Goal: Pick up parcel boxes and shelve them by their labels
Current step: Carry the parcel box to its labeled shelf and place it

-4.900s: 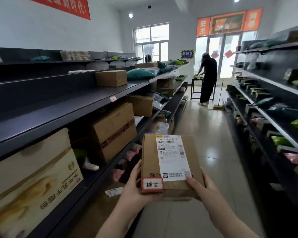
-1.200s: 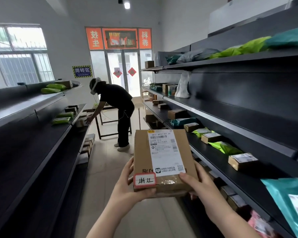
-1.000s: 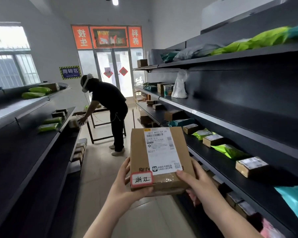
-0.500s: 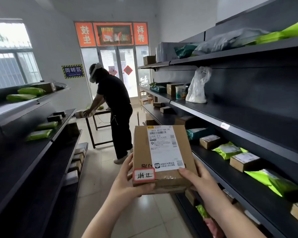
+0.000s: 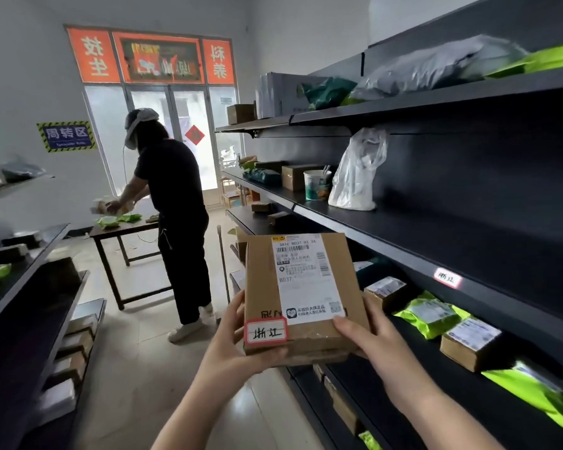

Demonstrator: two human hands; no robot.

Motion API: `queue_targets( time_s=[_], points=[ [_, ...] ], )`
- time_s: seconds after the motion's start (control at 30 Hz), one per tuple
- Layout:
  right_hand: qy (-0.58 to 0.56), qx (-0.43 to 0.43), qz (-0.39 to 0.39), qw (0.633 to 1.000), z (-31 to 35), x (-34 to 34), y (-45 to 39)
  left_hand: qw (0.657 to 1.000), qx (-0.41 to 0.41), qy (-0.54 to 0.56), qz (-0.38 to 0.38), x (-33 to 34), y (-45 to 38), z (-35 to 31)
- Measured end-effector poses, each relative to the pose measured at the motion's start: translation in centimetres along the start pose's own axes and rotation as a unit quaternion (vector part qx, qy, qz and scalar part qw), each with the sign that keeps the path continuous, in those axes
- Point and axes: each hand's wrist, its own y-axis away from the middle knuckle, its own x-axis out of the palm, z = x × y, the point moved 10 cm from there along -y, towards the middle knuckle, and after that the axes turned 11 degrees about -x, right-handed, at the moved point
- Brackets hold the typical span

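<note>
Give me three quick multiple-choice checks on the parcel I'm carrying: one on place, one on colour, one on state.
1. Where is the shelf tag whose handwriting matches the box's sticker?
A. on the edge of the right-hand shelf
B. on the far table
C. on the floor

2. What colour is the border of the handwritten sticker on the box?
A. blue
B. red
C. green

3. How is the box held?
A. by the left hand alone
B. resting on a shelf
C. by both hands

Answers:
1. A: the shelf tag sits on the front edge of the right-hand shelf.
2. B: the sticker on the box has a red border.
3. C: the left hand and the right hand grip its near corners, off any shelf.
</note>
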Motion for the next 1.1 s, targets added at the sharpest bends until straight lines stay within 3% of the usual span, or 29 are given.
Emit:
queue_targets(
  time_s=[0.3, 0.5, 0.83, 1.1],
  points=[
    [0.061, -0.026, -0.140, 0.988, -0.1, -3.2, -8.3, 0.986, 0.014, -0.013, 0.165, 3.7, -15.1, -1.1],
    [0.087, -0.038, -0.251, 0.963, 0.7, -6.9, -9.7, 0.960, 0.036, -0.024, 0.277, 8.9, -20.4, -3.3],
    [0.147, -0.083, -0.346, 0.923, 5.9, -14.9, -7.1, 0.916, 0.085, -0.047, 0.389, 21.1, -21.8, -8.0],
    [0.222, -0.071, -0.417, 0.878, 8.0, -22.4, -6.2, 0.901, 0.097, -0.071, 0.417, 30.0, -22.2, -11.4]
  ],
)
